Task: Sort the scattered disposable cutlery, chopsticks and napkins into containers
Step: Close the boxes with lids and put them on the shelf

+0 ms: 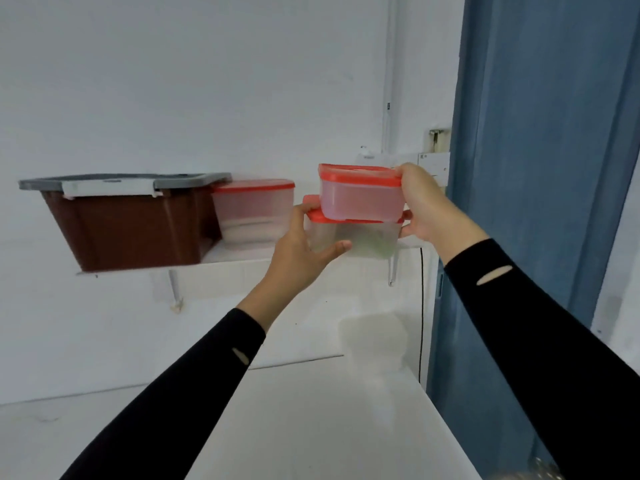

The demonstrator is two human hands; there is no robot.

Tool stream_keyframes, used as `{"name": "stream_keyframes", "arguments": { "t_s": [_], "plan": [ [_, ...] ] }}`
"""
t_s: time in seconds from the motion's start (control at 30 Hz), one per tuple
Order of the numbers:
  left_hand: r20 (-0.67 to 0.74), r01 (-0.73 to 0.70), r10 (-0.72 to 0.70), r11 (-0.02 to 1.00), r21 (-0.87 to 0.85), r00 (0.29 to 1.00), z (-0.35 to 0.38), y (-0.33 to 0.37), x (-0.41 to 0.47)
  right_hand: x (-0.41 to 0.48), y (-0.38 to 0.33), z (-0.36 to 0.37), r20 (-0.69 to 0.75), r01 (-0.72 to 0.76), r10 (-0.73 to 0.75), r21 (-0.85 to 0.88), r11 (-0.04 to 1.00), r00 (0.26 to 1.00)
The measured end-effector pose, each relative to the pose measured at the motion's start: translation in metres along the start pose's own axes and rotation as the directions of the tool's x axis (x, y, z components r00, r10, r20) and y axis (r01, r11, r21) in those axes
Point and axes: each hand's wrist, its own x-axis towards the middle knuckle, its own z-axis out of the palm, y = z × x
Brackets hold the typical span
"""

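Note:
Two clear plastic containers with red lids are stacked at the right end of a white wall shelf (242, 258). The small upper container (360, 195) sits on the lid of the larger lower container (367, 239), which holds something pale green. My left hand (301, 247) grips the lower container's left side, thumb across its front. My right hand (424, 206) holds the right side of the stack, fingers curled over the upper lid's corner. No cutlery, chopsticks or napkins are in sight.
A third red-lidded clear container (252, 213) and a brown bin with a grey and white lid (128, 230) stand further left on the shelf. A white table (311, 427) lies below. A blue curtain (540, 168) hangs at the right.

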Motion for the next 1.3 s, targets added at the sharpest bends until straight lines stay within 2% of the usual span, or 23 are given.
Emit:
{"name": "stream_keyframes", "arguments": {
  "t_s": [0.1,0.2,0.27,0.33,0.4,0.47,0.53,0.57,0.63,0.7,0.77,0.8,0.87,0.9,0.93,0.97,1.03,1.13,1.2,1.27,1.3],
  "plan": [
    [-0.053,0.076,-0.067,0.978,0.192,0.996,0.000,-0.007,0.017,0.030,0.000,0.009,0.095,-0.011,0.013,-0.026,1.000,0.995],
    [-0.092,0.173,-0.152,0.936,0.306,0.984,0.005,-0.014,0.030,0.055,0.002,0.017,0.188,0.045,-0.035,-0.046,0.998,0.982],
    [-0.119,0.204,-0.168,0.876,0.437,0.979,0.009,-0.019,0.039,0.065,0.013,0.018,0.156,0.129,-0.119,-0.056,0.990,0.981],
    [-0.148,0.219,-0.164,0.796,0.564,0.975,0.012,-0.021,0.051,0.070,0.038,0.016,0.006,0.277,-0.278,-0.051,0.959,0.961],
    [-0.173,0.235,-0.160,0.702,0.672,0.972,0.015,-0.019,0.060,0.065,0.074,0.004,-0.066,0.366,-0.363,0.050,0.929,0.930],
    [-0.192,0.246,-0.154,0.606,0.756,0.969,0.019,-0.018,0.069,0.056,0.107,-0.012,0.008,0.421,-0.424,0.106,0.901,0.906],
    [-0.205,0.256,-0.155,0.549,0.796,0.967,0.025,-0.023,0.075,0.051,0.136,-0.025,0.084,0.409,-0.423,0.143,0.901,0.902],
    [-0.209,0.258,-0.151,0.535,0.804,0.966,0.027,-0.026,0.077,0.050,0.150,-0.028,0.104,0.368,-0.385,0.152,0.917,0.917],
    [-0.203,0.255,-0.155,0.523,0.814,0.967,0.030,-0.032,0.082,0.060,0.182,-0.026,0.172,0.197,-0.211,0.095,0.976,0.962],
    [-0.196,0.250,-0.159,0.499,0.830,0.968,0.032,-0.035,0.087,0.077,0.221,-0.019,0.275,-0.063,0.089,-0.101,0.993,0.957],
    [-0.185,0.244,-0.167,0.482,0.842,0.968,0.033,-0.035,0.091,0.088,0.261,-0.012,0.316,-0.281,0.391,-0.341,0.897,0.864],
    [-0.180,0.243,-0.174,0.479,0.844,0.968,0.033,-0.035,0.091,0.091,0.280,-0.010,0.318,-0.365,0.500,-0.398,0.842,0.805],
    [-0.179,0.252,-0.192,0.478,0.841,0.965,0.034,-0.038,0.094,0.096,0.305,-0.006,0.334,-0.544,0.653,-0.368,0.754,0.680],
    [-0.181,0.256,-0.199,0.476,0.842,0.963,0.034,-0.039,0.094,0.099,0.316,-0.004,0.333,-0.585,0.657,-0.298,0.754,0.677],
    [-0.182,0.258,-0.201,0.471,0.844,0.963,0.035,-0.040,0.095,0.103,0.321,-0.001,0.329,-0.560,0.623,-0.275,0.782,0.710],
    [-0.184,0.259,-0.200,0.466,0.846,0.962,0.035,-0.040,0.095,0.108,0.329,0.003,0.296,-0.521,0.590,-0.284,0.805,0.751],
    [-0.194,0.268,-0.203,0.455,0.849,0.960,0.037,-0.042,0.096,0.123,0.337,0.016,0.138,-0.441,0.474,-0.214,0.872,0.870],
    [-0.203,0.283,-0.219,0.446,0.849,0.954,0.038,-0.043,0.096,0.124,0.359,0.019,0.074,-0.281,0.350,-0.452,0.846,0.934],
    [-0.202,0.286,-0.224,0.457,0.842,0.953,0.040,-0.043,0.096,0.132,0.369,0.020,0.057,-0.335,0.393,-0.419,0.844,0.918],
    [-0.206,0.292,-0.225,0.473,0.831,0.952,0.040,-0.043,0.094,0.138,0.386,0.016,0.080,-0.418,0.445,-0.225,0.880,0.892],
    [-0.209,0.296,-0.227,0.481,0.826,0.951,0.040,-0.043,0.093,0.136,0.386,0.013,0.085,-0.506,0.515,-0.104,0.856,0.853]
  ]
}}
